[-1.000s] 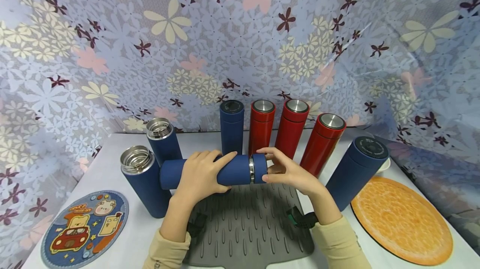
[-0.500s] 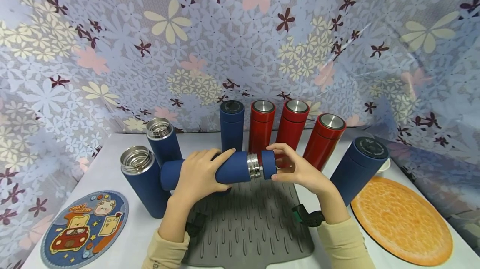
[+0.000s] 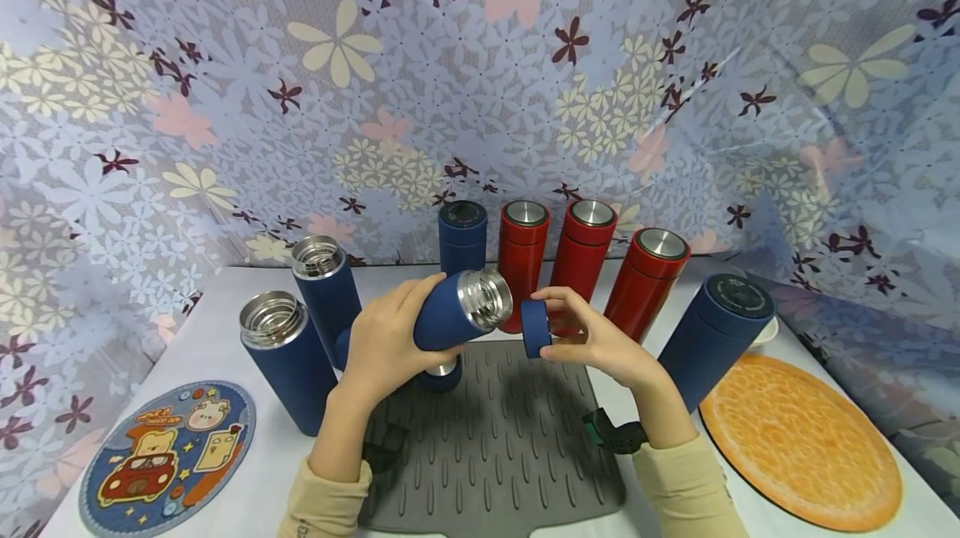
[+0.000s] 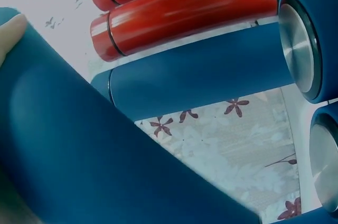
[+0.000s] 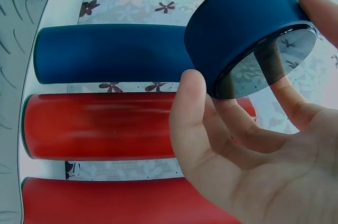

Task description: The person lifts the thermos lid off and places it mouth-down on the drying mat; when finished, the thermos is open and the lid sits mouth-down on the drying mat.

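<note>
My left hand (image 3: 386, 346) grips the body of a blue thermos (image 3: 442, 317), which leans with its bare steel mouth toward the right. The blue body also fills the lower left of the left wrist view. My right hand (image 3: 596, 342) pinches the round blue lid (image 3: 535, 328) between thumb and fingers, a short gap from the mouth. In the right wrist view the lid (image 5: 240, 28) shows its shiny, mirror-like disc toward the palm. Below the held thermos, another blue lid (image 3: 441, 378) with a silver part lies on the grey mat (image 3: 487, 455).
Two lidless blue thermoses (image 3: 288, 371) stand at the left. At the back are a closed blue thermos (image 3: 462, 242) and three red ones (image 3: 522, 258). Another closed blue thermos (image 3: 712, 338) stands right, near an orange round mat (image 3: 802, 438). A cartoon mat (image 3: 168, 459) lies left.
The right hand has drawn the lid off the thermos toward the right, baring the steel neck. The left hand has tilted the thermos, so its mouth now faces up and toward me.
</note>
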`<control>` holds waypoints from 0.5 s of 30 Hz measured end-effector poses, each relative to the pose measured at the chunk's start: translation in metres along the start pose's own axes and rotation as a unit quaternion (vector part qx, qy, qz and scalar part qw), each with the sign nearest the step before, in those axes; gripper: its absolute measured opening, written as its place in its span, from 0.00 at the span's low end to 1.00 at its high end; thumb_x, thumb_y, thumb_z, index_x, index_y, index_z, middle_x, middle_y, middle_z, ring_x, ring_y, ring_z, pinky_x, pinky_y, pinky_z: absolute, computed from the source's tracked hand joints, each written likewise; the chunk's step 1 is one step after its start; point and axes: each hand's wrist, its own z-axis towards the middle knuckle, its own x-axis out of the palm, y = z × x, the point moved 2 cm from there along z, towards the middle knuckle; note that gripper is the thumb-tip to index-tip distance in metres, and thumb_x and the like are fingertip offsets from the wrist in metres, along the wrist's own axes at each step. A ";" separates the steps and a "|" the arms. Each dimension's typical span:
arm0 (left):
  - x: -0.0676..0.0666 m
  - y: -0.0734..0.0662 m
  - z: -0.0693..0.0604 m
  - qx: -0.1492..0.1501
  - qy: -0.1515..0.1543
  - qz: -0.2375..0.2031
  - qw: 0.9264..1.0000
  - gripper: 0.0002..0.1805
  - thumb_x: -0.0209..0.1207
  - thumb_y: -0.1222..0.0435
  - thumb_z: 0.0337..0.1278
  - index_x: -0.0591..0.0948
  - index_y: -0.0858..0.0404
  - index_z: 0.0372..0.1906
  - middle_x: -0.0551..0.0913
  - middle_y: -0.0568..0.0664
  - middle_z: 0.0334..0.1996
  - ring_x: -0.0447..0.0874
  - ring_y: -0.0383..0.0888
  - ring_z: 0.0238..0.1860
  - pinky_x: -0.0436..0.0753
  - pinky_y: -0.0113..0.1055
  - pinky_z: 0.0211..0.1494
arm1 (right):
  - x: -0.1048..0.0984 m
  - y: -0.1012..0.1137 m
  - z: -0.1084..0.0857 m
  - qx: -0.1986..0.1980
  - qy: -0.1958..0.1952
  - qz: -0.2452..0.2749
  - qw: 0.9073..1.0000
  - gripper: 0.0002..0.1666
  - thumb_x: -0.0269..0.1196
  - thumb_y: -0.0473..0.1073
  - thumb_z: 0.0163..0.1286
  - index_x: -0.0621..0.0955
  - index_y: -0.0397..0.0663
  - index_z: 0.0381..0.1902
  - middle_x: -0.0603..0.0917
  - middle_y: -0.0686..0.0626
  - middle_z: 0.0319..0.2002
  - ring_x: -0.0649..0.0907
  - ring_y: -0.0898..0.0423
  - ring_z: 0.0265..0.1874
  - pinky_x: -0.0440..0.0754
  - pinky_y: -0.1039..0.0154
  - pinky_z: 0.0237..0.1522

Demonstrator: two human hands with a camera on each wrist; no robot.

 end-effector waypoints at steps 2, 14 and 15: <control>-0.001 0.002 0.001 -0.021 -0.004 -0.027 0.999 0.48 0.76 0.50 0.23 0.71 0.56 0.60 0.80 0.52 0.49 0.81 0.52 0.44 0.79 0.48 0.44 | 0.000 0.000 0.000 0.001 0.000 0.002 1.000 0.37 0.64 0.39 0.57 0.62 0.50 0.63 0.67 0.39 0.57 0.73 0.42 0.51 0.75 0.52 0.49; 0.008 0.025 0.008 -0.194 -0.010 -0.156 0.968 0.47 0.75 0.57 0.31 0.65 0.58 0.64 0.72 0.58 0.57 0.68 0.56 0.58 0.66 0.57 0.59 | 0.004 -0.001 0.000 0.001 0.005 0.005 1.000 0.37 0.64 0.40 0.58 0.62 0.45 0.63 0.66 0.35 0.58 0.73 0.40 0.51 0.76 0.55 0.47; 0.010 0.028 0.008 -0.210 -0.006 -0.164 0.964 0.48 0.74 0.57 0.32 0.64 0.57 0.65 0.71 0.58 0.58 0.67 0.57 0.59 0.66 0.58 0.58 | 0.004 -0.001 0.000 0.001 0.005 0.006 1.000 0.37 0.64 0.40 0.58 0.62 0.45 0.63 0.66 0.35 0.58 0.73 0.40 0.52 0.77 0.55 0.47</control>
